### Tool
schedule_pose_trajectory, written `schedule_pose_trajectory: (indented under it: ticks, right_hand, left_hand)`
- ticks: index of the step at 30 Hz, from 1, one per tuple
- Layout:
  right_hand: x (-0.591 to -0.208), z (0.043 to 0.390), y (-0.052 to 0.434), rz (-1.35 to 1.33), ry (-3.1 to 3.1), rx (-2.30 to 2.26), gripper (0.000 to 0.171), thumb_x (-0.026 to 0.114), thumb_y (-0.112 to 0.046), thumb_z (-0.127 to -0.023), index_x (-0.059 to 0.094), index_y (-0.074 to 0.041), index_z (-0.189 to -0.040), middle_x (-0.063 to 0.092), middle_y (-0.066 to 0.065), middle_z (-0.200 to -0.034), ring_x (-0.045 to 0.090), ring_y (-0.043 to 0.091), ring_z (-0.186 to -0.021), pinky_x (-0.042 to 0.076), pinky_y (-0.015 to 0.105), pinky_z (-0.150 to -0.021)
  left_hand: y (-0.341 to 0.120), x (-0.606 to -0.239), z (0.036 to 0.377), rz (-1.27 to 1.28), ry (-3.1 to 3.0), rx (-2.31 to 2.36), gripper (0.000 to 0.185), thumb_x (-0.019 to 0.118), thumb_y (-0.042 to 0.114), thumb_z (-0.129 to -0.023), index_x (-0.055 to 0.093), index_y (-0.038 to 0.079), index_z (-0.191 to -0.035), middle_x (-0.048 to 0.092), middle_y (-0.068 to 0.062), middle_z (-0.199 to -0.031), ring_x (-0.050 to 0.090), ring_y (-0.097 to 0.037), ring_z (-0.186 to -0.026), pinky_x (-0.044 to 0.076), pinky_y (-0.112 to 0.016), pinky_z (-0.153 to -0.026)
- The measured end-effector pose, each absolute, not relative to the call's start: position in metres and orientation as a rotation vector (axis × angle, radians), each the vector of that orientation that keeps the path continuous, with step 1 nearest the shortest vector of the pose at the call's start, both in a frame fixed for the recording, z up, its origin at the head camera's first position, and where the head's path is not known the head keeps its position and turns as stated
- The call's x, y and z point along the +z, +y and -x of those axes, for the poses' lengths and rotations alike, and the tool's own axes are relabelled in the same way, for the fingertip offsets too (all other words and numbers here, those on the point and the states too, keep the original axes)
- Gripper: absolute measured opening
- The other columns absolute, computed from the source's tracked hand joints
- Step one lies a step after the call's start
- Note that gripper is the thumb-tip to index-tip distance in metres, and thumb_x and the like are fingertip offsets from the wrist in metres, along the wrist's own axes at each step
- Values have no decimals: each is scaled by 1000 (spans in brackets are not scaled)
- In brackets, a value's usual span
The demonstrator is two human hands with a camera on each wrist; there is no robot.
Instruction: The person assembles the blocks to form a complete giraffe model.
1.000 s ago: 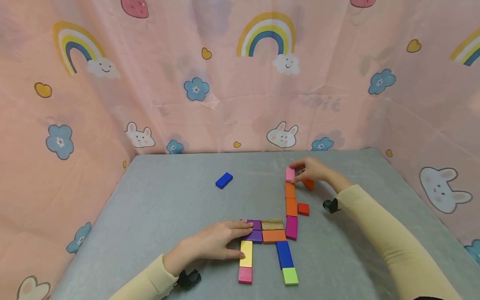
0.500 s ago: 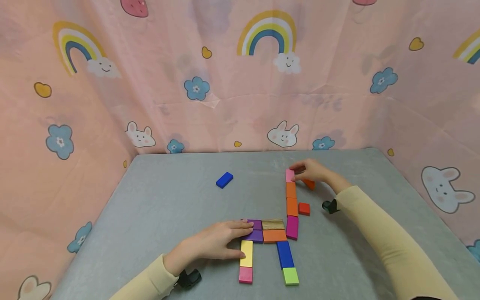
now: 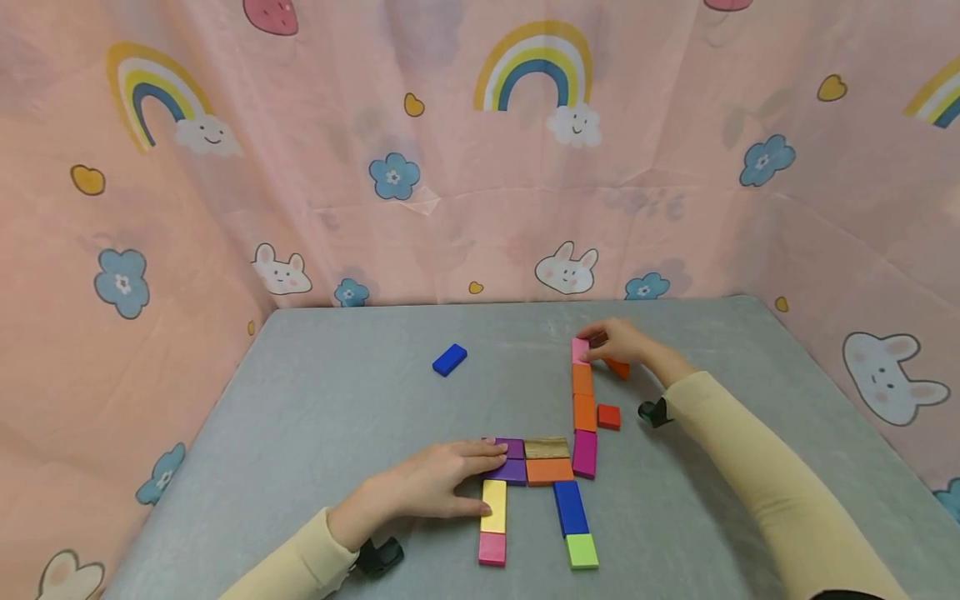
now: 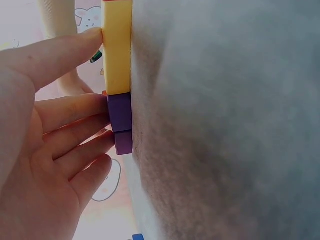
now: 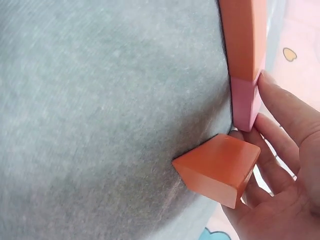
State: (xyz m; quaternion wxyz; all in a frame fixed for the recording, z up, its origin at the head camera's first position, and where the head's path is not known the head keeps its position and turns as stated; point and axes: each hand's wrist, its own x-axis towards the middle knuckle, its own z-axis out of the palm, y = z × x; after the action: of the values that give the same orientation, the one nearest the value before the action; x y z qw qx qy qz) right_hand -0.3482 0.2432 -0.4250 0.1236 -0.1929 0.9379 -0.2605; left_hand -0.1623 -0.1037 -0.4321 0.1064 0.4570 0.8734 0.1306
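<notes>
My left hand (image 3: pixel 427 483) lies beside the flat block figure, its fairly straight fingers touching two purple blocks (image 3: pixel 514 472). Its thumb rests on a yellow block (image 3: pixel 493 500). In the left wrist view, the fingertips meet the top of the purple block (image 4: pixel 120 112). At the far end of a column, my right hand (image 3: pixel 624 343) holds a pink block (image 3: pixel 580 350) between thumb and curled fingers. That block abuts an orange block (image 3: pixel 582 379). An orange wedge-shaped block (image 5: pixel 220 165) sits under the right hand, apart from the column.
A loose blue block (image 3: pixel 450 360) lies at the back of the grey table (image 3: pixel 337 400). A small red block (image 3: pixel 608 417) stands right of the column. A magenta block (image 3: pixel 585 454), wood-grain block (image 3: pixel 547 447), blue leg block (image 3: pixel 571 507) and green block (image 3: pixel 582 551) belong to the figure.
The right wrist and forearm have shifted slightly left. The hands stay at the same blocks, and the layout looks the same.
</notes>
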Motion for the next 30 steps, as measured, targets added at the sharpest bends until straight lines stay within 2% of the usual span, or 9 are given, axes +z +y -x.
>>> schedule_pose_trajectory:
  ticks: [11, 19, 30]
  right_hand:
    - [-408, 337, 253, 575, 2771, -910, 49, 66, -21, -90, 54, 4, -130, 57, 25, -128, 53, 38, -116, 45, 51, -97]
    - [-398, 299, 258, 793, 2893, -963, 41, 72, -17, -84, 63, 2, -119, 66, 18, -114, 64, 32, -102, 52, 46, -88]
    - [-422, 250, 273, 775, 2826, -946, 47, 78, -26, -78, 66, 0, -115, 69, 14, -111, 66, 28, -99, 54, 43, -83]
  left_hand:
    - [-102, -430, 164, -1354, 2562, 381, 64, 57, 49, -90, 44, 16, -143, 39, 2, -150, 38, -17, -138, 40, -37, -107]
    - [-104, -430, 163, -1350, 2556, 391, 64, 58, 48, -90, 44, 14, -143, 39, 1, -150, 39, -17, -137, 40, -37, -107]
    - [-103, -431, 163, -1342, 2549, 402, 63, 59, 46, -91, 44, 15, -143, 39, 2, -150, 37, -16, -138, 38, -36, -108]
